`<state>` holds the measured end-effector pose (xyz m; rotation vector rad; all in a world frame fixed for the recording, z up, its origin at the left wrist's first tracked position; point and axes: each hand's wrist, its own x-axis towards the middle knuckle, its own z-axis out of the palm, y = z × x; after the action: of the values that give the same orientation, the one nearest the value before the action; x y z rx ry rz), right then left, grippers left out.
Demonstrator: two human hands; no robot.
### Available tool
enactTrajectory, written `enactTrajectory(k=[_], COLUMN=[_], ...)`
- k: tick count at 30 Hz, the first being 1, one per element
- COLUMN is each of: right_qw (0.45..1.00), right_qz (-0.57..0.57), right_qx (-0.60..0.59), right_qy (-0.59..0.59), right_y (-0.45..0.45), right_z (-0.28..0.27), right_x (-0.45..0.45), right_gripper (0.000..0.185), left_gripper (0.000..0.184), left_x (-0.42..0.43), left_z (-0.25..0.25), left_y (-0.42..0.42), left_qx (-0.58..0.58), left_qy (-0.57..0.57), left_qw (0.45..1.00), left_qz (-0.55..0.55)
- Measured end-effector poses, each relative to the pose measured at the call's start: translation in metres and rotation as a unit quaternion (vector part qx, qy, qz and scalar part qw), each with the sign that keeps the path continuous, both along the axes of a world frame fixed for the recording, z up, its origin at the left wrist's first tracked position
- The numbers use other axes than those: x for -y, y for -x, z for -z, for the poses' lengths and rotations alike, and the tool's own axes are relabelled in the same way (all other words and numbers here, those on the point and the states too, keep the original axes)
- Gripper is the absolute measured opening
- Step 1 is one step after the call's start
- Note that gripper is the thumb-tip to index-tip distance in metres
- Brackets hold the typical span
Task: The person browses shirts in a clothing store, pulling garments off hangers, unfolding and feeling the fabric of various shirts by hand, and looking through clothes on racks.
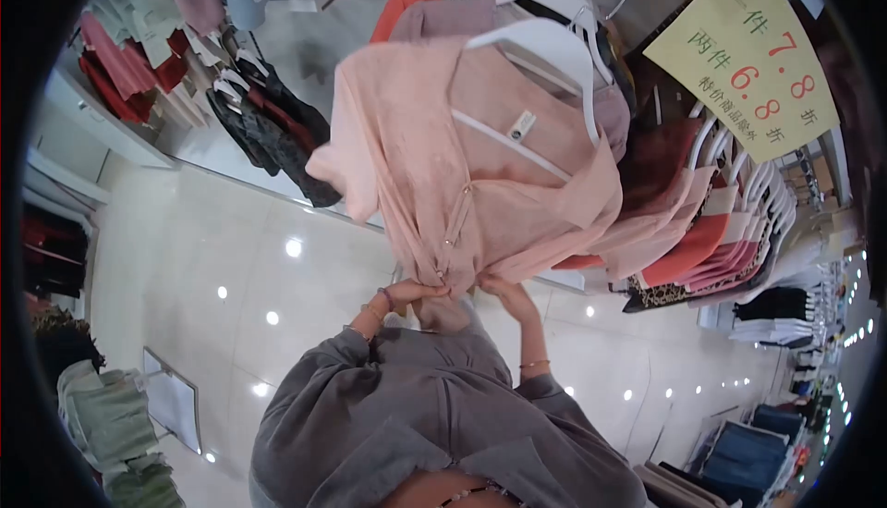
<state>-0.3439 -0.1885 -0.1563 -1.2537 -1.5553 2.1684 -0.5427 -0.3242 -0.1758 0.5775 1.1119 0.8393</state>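
Observation:
A sheer pink blouse [402,129] hangs in front of me on a white hanger [545,41], with a small white label [524,126] inside its neckline. Its front is gathered low down, where a thin cord or trim runs along the opening. My left hand [416,293] is closed on the gathered cloth at the lower front, a bracelet on its wrist. A short way to the right, my right hand [505,293] grips the blouse's lower edge. The fingertips of both hands are partly lost in the folds.
Behind the blouse stands a rack of pink, red and dark clothes [693,231] on white hangers. A yellow price sign [748,60] hangs at upper right. Dark garments [268,120] hang at upper left, and a mirror-like panel [173,402] stands on the tiled floor [249,258].

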Motion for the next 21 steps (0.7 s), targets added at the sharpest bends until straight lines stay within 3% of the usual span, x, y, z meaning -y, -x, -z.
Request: enactTrajectory(k=[1, 2, 4, 5, 7, 8, 9, 10, 11, 13, 14, 19, 20, 21], right_qw=[0.994, 0.997, 0.937, 0.985, 0.991, 0.991, 0.994, 0.983, 0.965, 0.905, 0.815, 0.712, 0.688, 0.75], right_qz=[0.056, -0.021, -0.183, -0.125, -0.073, -0.047, 0.038, 0.065, 0.089, 0.157, 0.255, 0.097, 0.06, 0.009], right_qx=[-0.093, 0.021, 0.234, 0.092, 0.019, -0.016, -0.104, -0.153, -0.2, -0.372, -0.513, -0.668, -0.692, -0.611], right_qy=[-0.008, -0.072, -0.186, -0.079, -0.107, -0.121, -0.026, -0.083, -0.14, -0.131, 0.089, 0.193, 0.212, 0.254], right_y=[-0.005, -0.008, -0.001, -0.025, -0.031, -0.032, -0.027, -0.044, -0.062, -0.059, -0.024, 0.004, 0.008, 0.008], right_z=[0.015, 0.01, -0.012, 0.076, 0.063, 0.044, -0.004, -0.016, -0.028, -0.072, -0.132, -0.075, -0.063, -0.051], right_x=[0.021, 0.032, 0.053, 0.053, 0.048, 0.042, 0.039, 0.028, 0.016, 0.026, 0.045, 0.04, 0.038, 0.049], right_gripper=[0.037, 0.034, 0.029, 0.022, 0.025, 0.027, 0.033, 0.04, 0.048, 0.072, 0.088, 0.085, 0.086, 0.081], left_gripper=[0.053, 0.056, 0.06, 0.061, 0.059, 0.059, 0.06, 0.06, 0.061, 0.063, 0.063, 0.063, 0.06, 0.056], left_x=[0.004, 0.008, 0.023, 0.028, 0.034, 0.04, 0.05, 0.06, 0.07, 0.089, 0.096, 0.093, 0.091, 0.088], left_z=[0.02, 0.052, 0.071, 0.062, 0.019, 0.003, -0.007, -0.015, -0.024, -0.039, -0.047, -0.085, -0.093, -0.101], left_y=[0.002, 0.008, 0.015, 0.021, 0.03, 0.04, 0.054, 0.063, 0.067, 0.072, 0.07, 0.032, 0.029, 0.026], left_qx=[-0.006, -0.01, -0.043, -0.071, -0.109, -0.059, -0.007, 0.045, 0.138, 0.314, 0.348, 0.495, 0.502, 0.509], left_qy=[0.009, 0.021, 0.024, 0.011, -0.079, -0.064, -0.048, -0.03, -0.078, -0.166, -0.163, -0.17, -0.196, -0.221], left_qw=[1.0, 0.999, 0.997, 0.996, 0.991, 0.996, 0.998, 0.996, 0.981, 0.914, 0.894, 0.752, 0.75, 0.746], left_qz=[0.021, 0.043, 0.056, 0.045, -0.007, -0.028, -0.047, -0.065, -0.108, -0.195, -0.23, -0.4, -0.384, -0.368])
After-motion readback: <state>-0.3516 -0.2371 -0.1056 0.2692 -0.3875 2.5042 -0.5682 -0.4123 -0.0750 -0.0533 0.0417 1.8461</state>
